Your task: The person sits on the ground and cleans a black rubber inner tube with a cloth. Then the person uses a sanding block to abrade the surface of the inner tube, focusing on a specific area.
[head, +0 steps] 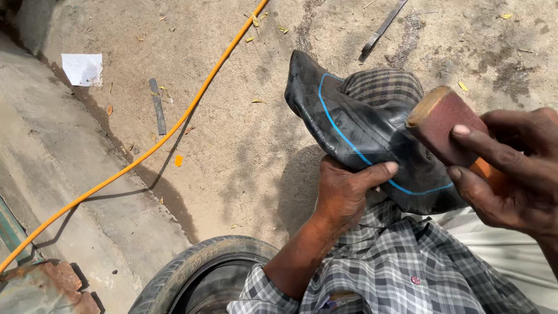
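A black rubber inner tube (354, 125) with a thin blue line lies draped over my knee, which is covered in checked cloth. My left hand (346, 189) grips the tube's lower edge, thumb on top of the rubber. My right hand (511, 168) holds a reddish-brown sanding block (444, 125) with a pale wooden end, pressed against the tube's right side.
An orange hose (168, 131) runs diagonally across the concrete ground. A black tyre (197, 270) lies at the bottom by my left arm. Flat metal tools (158, 107) (381, 29) lie on the ground, with a white paper scrap (82, 68) at the upper left.
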